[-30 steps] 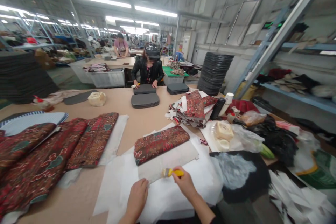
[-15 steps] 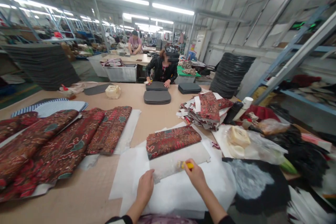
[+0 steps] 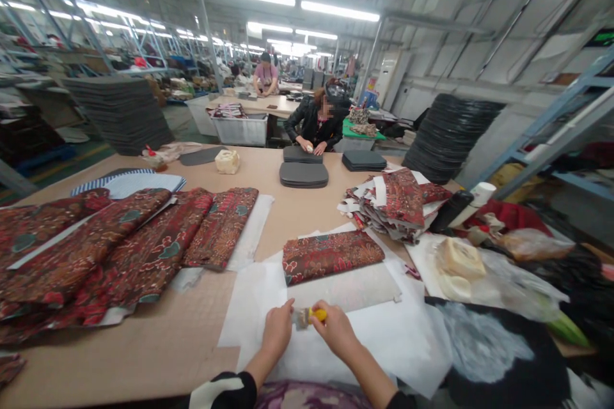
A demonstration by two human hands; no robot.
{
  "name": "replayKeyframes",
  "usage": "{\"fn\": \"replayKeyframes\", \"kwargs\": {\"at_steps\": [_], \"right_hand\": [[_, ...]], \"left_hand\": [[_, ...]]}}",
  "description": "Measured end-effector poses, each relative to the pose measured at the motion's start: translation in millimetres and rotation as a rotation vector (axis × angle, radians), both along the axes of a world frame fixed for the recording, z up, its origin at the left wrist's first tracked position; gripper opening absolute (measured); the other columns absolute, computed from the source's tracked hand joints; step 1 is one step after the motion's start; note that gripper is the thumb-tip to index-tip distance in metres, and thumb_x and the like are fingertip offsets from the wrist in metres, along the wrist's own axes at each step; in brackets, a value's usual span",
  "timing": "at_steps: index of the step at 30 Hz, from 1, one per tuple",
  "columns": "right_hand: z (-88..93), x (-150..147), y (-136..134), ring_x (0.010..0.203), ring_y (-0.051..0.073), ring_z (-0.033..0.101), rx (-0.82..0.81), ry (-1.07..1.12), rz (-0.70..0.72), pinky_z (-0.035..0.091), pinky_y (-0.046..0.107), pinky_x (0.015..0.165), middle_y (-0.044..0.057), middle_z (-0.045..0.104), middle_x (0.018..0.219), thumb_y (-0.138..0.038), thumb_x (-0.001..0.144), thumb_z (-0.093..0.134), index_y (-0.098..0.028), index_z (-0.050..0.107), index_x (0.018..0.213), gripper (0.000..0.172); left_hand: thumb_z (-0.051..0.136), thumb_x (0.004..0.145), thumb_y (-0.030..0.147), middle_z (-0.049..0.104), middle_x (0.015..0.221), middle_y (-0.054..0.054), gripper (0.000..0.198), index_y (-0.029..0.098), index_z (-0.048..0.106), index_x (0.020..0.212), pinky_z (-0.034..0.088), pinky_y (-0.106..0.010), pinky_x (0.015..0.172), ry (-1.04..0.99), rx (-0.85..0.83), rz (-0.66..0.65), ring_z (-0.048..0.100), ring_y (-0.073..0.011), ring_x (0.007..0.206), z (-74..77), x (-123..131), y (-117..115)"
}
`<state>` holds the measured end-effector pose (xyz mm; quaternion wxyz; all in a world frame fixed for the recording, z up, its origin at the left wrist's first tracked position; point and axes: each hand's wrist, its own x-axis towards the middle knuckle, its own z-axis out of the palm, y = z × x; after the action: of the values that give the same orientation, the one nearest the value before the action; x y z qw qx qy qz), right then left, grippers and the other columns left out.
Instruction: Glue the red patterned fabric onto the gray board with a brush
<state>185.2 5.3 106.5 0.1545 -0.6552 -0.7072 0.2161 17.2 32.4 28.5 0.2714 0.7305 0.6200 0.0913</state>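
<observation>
A yellow-handled brush (image 3: 317,314) is in my right hand (image 3: 338,331), its bristles pointing left, low over the near left edge of a pale strip (image 3: 350,287). The strip runs along the near side of a folded piece of red-brown patterned fabric (image 3: 333,255). At the strip's left corner is my left hand (image 3: 277,331), fingers curled and thumb up, close to the bristles; what its fingers grip, if anything, is hidden. White sheets (image 3: 384,339) lie beneath the fabric on the table.
Patterned fabric pieces (image 3: 158,249) lie on the left. A scrap pile (image 3: 403,204), bottles (image 3: 472,201) and a black sheet smeared white (image 3: 494,345) lie on the right. Across the table, a person in black (image 3: 314,121) works at grey pad stacks (image 3: 304,174).
My right hand has drawn the brush left and nearer to me, from mid-strip to beside my left hand. The view has turned slightly left. The person opposite has moved their hands closer together.
</observation>
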Motion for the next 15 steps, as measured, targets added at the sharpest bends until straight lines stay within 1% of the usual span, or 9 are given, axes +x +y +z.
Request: {"fn": "replayKeyframes", "kwargs": {"at_steps": [3,4,6,8,10,11,12,13,15], "right_hand": [[-10.8,8.3,5.1,0.072,0.015,0.058,-0.046,0.037,-0.027,0.034,0.023,0.063,0.001,0.066,0.073,-0.025,0.075,0.055,-0.022,0.064,0.086,0.015],[-14.7,19.5,8.4,0.071,0.015,0.058,-0.05,0.045,-0.047,0.034,0.023,0.062,0.001,0.066,0.072,-0.025,0.074,0.055,-0.022,0.064,0.086,0.014],[-19.5,58.2,15.8,0.068,0.014,0.057,-0.051,0.062,-0.138,0.034,0.022,0.061,0.0,0.065,0.07,-0.024,0.075,0.054,-0.022,0.063,0.085,0.014],[-19.0,111.8,20.5,0.063,0.013,0.056,-0.052,0.061,-0.338,0.033,0.021,0.058,0.0,0.062,0.065,-0.023,0.078,0.05,-0.02,0.061,0.085,0.014],[-15.8,163.4,20.8,0.058,0.013,0.054,-0.033,0.015,-0.594,0.032,0.022,0.056,-0.001,0.059,0.059,-0.022,0.081,0.045,-0.018,0.059,0.086,0.015],[-14.7,182.7,19.9,0.057,0.014,0.054,0.0,-0.028,-0.685,0.031,0.022,0.056,0.0,0.058,0.058,-0.023,0.081,0.044,-0.018,0.059,0.085,0.016],[-14.6,196.0,19.0,0.057,0.014,0.054,0.032,-0.056,-0.737,0.031,0.022,0.055,0.0,0.057,0.057,-0.024,0.082,0.044,-0.018,0.058,0.085,0.016],[-15.7,203.0,18.4,0.056,0.014,0.054,0.061,-0.059,-0.738,0.03,0.023,0.054,0.0,0.057,0.057,-0.025,0.082,0.044,-0.019,0.058,0.084,0.015],[-20.8,202.9,18.9,0.056,0.014,0.054,0.079,0.011,-0.632,0.03,0.022,0.054,-0.001,0.057,0.056,-0.029,0.081,0.047,-0.02,0.057,0.083,0.013]], "left_hand": [[0.027,0.082,0.016,0.062,0.115,-0.006,0.044,0.017,0.048,0.121,0.033,-0.033,0.097,0.108,0.01,-0.1,0.054,-0.0171,0.105,1.0,3.2,-0.1],[0.03,0.081,0.016,0.062,0.114,-0.006,0.041,0.018,0.051,0.117,0.033,-0.033,0.096,0.157,0.018,-0.136,0.053,-0.018,0.106,1.0,4.4,0.6],[0.034,0.08,0.017,0.061,0.11,-0.005,0.035,0.02,0.058,0.105,0.033,-0.035,0.094,0.248,0.044,-0.21,0.053,-0.0197,0.104,0.3,6.8,3.0],[0.032,0.081,0.015,0.062,0.105,-0.006,0.033,0.019,0.061,0.095,0.032,-0.038,0.094,0.309,0.09,-0.272,0.054,-0.0208,0.101,-1.2,9.4,5.8],[0.028,0.082,0.012,0.062,0.101,-0.007,0.037,0.019,0.062,0.092,0.03,-0.041,0.097,0.337,0.143,-0.318,0.055,-0.0209,0.099,-3.0,12.1,8.1],[0.026,0.082,0.011,0.063,0.1,-0.007,0.039,0.018,0.063,0.092,0.029,-0.041,0.098,0.344,0.162,-0.335,0.055,-0.0208,0.099,-3.8,13.6,9.0],[0.025,0.082,0.009,0.063,0.1,-0.007,0.04,0.018,0.063,0.092,0.028,-0.042,0.099,0.35,0.173,-0.351,0.055,-0.0208,0.1,-4.3,15.1,9.7],[0.025,0.081,0.008,0.063,0.1,-0.008,0.041,0.018,0.063,0.092,0.027,-0.042,0.099,0.358,0.173,-0.363,0.055,-0.0208,0.1,-4.3,16.6,10.4],[0.024,0.08,0.005,0.064,0.103,-0.009,0.043,0.017,0.063,0.093,0.026,-0.042,0.1,0.383,0.158,-0.378,0.055,-0.0209,0.102,-2.8,19.9,11.8]]}}
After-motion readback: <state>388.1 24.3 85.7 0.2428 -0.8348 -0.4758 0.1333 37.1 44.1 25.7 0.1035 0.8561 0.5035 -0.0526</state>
